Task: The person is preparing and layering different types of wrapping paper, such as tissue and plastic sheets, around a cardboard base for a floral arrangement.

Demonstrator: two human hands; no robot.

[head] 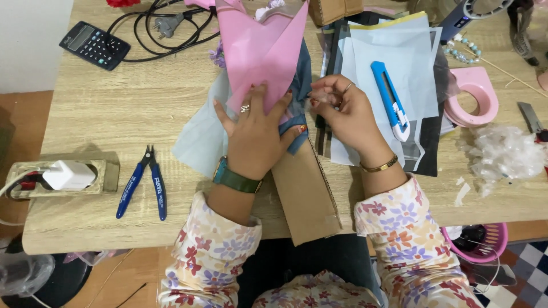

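Pale wood-grain laminate covers the table [114, 97], which is crowded from edge to edge; orange-brown floor shows at the left and a patch of checkered tile at the lower right.

At the centre, the left hand [257, 128] lies flat and spread on a cone of pink wrapping paper [260, 48] that is layered over dark blue and pale blue sheets, pinning it rather than gripping it. Just beside it, the right hand [342, 111] has its fingertips pinched together on something small and clear, probably a bit of tape, though I cannot tell for sure.

Risks, as I judge them: if the flat palm lifts, the folded pink paper could spring open. The clear scrap may cling to the fingers or land crooked and crease the wrap. A blue utility knife [391, 100] rests on a stack of pale blue paper sheets [394, 51] close to the right wrist, so a careless sweep could knock it. The brown cardboard strip [308, 194] overhangs the near edge and could slide off.

Further out lie blue-handled cutting pliers [142, 182], a black calculator [94, 44], a black cable with plug [165, 25], a pink tape dispenser [471, 97] and crumpled clear plastic [505, 151].
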